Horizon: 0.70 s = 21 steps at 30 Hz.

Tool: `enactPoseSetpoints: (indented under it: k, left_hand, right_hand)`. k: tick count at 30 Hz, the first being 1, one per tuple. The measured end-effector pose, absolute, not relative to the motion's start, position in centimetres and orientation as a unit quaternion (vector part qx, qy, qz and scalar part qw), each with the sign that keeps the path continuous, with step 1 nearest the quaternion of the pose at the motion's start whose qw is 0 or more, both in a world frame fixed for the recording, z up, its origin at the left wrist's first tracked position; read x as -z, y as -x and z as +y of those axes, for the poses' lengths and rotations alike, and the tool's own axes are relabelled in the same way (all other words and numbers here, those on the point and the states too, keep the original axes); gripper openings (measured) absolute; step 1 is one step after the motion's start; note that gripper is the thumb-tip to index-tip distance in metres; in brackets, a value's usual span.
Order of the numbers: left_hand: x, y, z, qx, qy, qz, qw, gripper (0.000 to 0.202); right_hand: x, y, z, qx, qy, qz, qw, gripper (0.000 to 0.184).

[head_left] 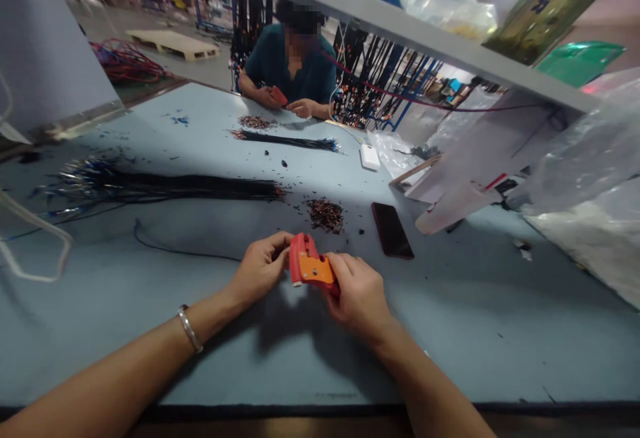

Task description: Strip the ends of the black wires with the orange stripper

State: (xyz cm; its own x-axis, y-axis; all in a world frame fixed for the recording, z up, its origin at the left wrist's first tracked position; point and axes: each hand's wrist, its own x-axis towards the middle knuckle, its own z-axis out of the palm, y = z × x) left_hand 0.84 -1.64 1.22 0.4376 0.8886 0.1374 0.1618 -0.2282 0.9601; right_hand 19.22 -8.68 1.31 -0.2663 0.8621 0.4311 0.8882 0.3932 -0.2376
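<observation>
My right hand (361,291) is wrapped round the handles of a red and orange wire stripper (314,266), held above the front of the table. Pinched in my left hand (263,266) is a black wire (185,251), whose end meets the jaws of the wire stripper; the tip itself is hidden. The rest of this wire trails left over the table and ends in a small hook shape. Beyond my hands lies a thick bundle of black wires (200,186), with blue and silvery ends at the left and coppery ends at the right.
A pile of stripped scraps (326,215) and a dark phone (393,230) lie beyond my hands. Across the table (150,338), a co-worker (290,65) holds a red tool near a smaller wire bundle (287,141). A white box (369,157) and plastic bags (590,151) are to the right.
</observation>
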Motion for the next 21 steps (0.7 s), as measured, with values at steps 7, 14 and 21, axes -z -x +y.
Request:
enactPoseSetpoints:
  k: [7, 14, 21]
  left_hand:
    - [-1.4, -1.0, -1.9, -0.374, -0.598, 0.388, 0.593, 0.016]
    - [-0.6, -1.3, -2.2, -0.363, -0.619, 0.364, 0.594, 0.016]
    - [-0.4, -1.4, -2.1, -0.361, -0.612, 0.343, 0.614, 0.022]
  right_hand:
    - [-0.3, -18.8, -8.2, 0.078, 0.516, -0.817, 0.246, 0.037]
    - [-0.1, -19.0, -7.9, 0.07, 0.529, -0.803, 0.265, 0.036]
    - [0.2, -19.1, -7.7, 0.064, 0.539, -0.797, 0.264, 0.037]
